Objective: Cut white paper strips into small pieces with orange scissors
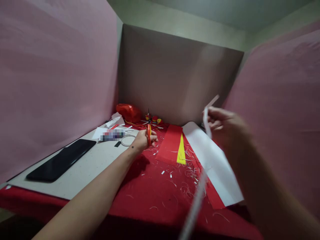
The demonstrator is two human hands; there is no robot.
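Note:
My left hand (145, 139) is closed round the handles of a pair of scissors (149, 130) with red and yellow grips, the dark blades pointing away from me. Raised at the right, my right hand (220, 121) pinches a long white strip (206, 120). A short end of the strip sticks up past the fingers, while its long part hangs toward me, blurred by motion. Under the hands, a stack of red sheets (170, 143) and a narrow yellow triangle (181, 153) lie on the red cloth (150, 200).
A black phone (62, 160) rests on a pale board (87, 173) at left, near a white ring (128, 140). A red plastic bag (128, 112) and small red-yellow pieces (155, 119) sit at the back. White paper (212, 160) lies right, beside scattered thread scraps. Pink and grey panels enclose the table.

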